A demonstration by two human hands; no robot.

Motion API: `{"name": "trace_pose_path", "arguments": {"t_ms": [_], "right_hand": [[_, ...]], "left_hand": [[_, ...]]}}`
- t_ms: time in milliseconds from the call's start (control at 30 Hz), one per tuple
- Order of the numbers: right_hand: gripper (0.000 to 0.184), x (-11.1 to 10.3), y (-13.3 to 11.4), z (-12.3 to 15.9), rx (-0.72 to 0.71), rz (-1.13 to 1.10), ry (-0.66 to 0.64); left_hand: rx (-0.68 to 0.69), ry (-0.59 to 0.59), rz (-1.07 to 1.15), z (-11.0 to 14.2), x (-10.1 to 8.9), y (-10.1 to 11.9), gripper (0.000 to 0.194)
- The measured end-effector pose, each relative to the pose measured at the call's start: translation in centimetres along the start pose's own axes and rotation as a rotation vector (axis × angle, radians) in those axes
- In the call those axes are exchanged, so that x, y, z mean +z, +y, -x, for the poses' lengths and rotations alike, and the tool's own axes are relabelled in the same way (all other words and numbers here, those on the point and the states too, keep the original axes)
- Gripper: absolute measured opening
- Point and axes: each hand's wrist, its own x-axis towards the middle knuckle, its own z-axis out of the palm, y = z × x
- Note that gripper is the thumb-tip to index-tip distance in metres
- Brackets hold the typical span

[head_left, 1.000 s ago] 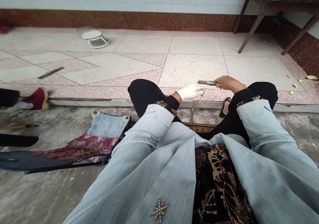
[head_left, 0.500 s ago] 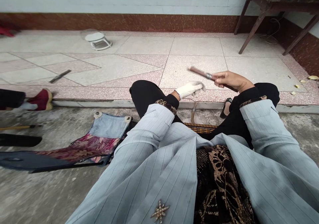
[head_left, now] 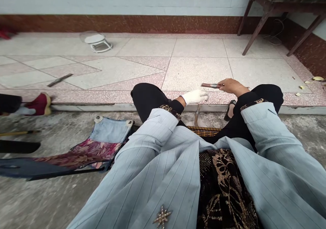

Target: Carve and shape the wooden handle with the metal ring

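My right hand (head_left: 233, 86), bare, is closed around one end of a reddish-brown bar-like tool (head_left: 207, 85) with a silvery band wound about its middle. The tool points left, nearly level, above my gloved left hand (head_left: 195, 96). That hand wears a white knit glove with its fingers curled together; what they hold, if anything, is hidden. Below the glove a thin curved brown stick (head_left: 197, 115) runs down toward a black and yellow woven edge (head_left: 203, 130) between my knees.
A dark flat bar (head_left: 59, 80) and a small white stool (head_left: 98, 43) are on the tiled ledge. To my left are a low patterned fabric chair (head_left: 94, 147) and another person's red shoe (head_left: 40, 104). A wooden table (head_left: 270, 1) stands at the back right.
My right hand has lowered the brown tool from a raised tilt to nearly level, closer to the glove. My left hand stays almost in place, its fingers slightly lower.
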Motion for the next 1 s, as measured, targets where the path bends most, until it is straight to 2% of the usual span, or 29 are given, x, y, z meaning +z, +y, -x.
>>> {"name": "trace_pose_path", "arguments": {"t_ms": [67, 133, 233, 300, 367, 433, 500, 567, 667, 867, 933, 1000], "right_hand": [[0.032, 0.3, 0.1, 0.0, -0.01, 0.086, -0.123], [0.03, 0.5, 0.2, 0.1, -0.073, 0.086, -0.285], [0.038, 0.2, 0.2, 0.6, -0.236, -0.061, -0.517], [0.045, -0.5, 0.0, 1.2, -0.339, -0.2, -0.596], [0.049, -1.4, -0.3, 1.8, -0.415, -0.356, -0.566], [0.048, -2.2, -0.6, 2.4, -0.432, -0.513, -0.445], [0.043, -2.5, -0.9, 2.8, -0.39, -0.637, -0.306], [0.041, -2.3, -1.1, 2.8, -0.318, -0.707, -0.205], [0.041, -1.6, -1.1, 2.4, -0.227, -0.732, -0.156], [0.038, -0.7, -0.9, 1.4, -0.196, -0.65, -0.168], [0.041, -0.6, -0.9, 1.0, -0.115, -0.562, -0.117], [0.04, -0.5, -0.8, 0.5, -0.023, -0.382, -0.05]], "left_hand": [[0.022, -0.015, -0.071, -0.2, 0.3, -0.5, 0.022], [0.024, -0.028, -0.045, -0.2, 0.4, -0.7, 0.022], [-0.019, -0.019, 0.125, -0.1, 0.1, -0.8, 0.024], [-0.04, 0.002, 0.218, 0.0, -0.3, -0.8, 0.027], [-0.043, 0.005, 0.32, 0.1, -0.7, -0.8, 0.03], [-0.028, 0.033, 0.478, 0.3, -0.9, -0.6, 0.034], [-0.01, 0.09, 0.603, 0.4, -0.9, -0.4, 0.038], [-0.017, 0.121, 0.634, 0.4, -0.8, -0.1, 0.039], [-0.031, 0.101, 0.486, 0.3, -0.5, 0.0, 0.037], [-0.049, 0.112, 0.168, 0.1, -0.2, -0.8, 0.034], [-0.033, 0.097, 0.083, -0.1, -0.1, -1.0, 0.033], [-0.04, 0.072, 0.009, -0.3, 0.0, -1.0, 0.03]]}}
